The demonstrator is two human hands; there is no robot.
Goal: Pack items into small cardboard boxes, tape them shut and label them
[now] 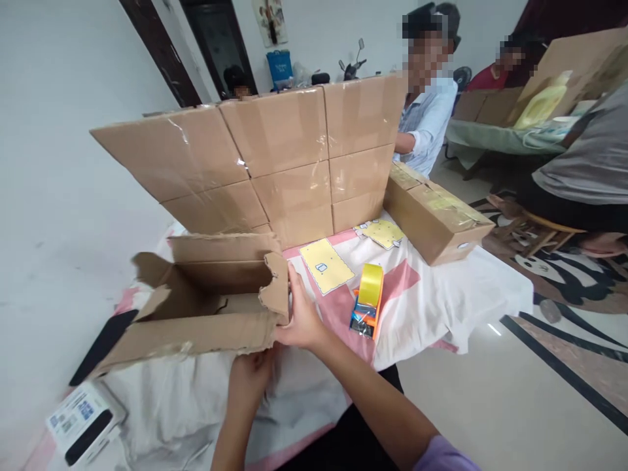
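Observation:
An open cardboard box [196, 333] with torn, uneven flaps stands on the cloth-covered table in front of me, its inside facing up. My right hand [301, 314] grips the right end of this box, thumb along the outer wall and fingers against its side. Below the front right corner, my left hand [250, 376] is curled against the box's lower edge, with its fingertips partly hidden. To the right of my right hand lies a tape dispenser [366, 320] in orange and blue, loaded with a yellow tape roll [371, 284].
Taped-together cardboard boxes [294, 144] form a wall behind the open box. A long taped carton [434, 216] sits at the right. Yellow paper cutouts [326, 265] lie between. A white device [86, 422] rests at the near left. A person [426, 124] is beyond the table.

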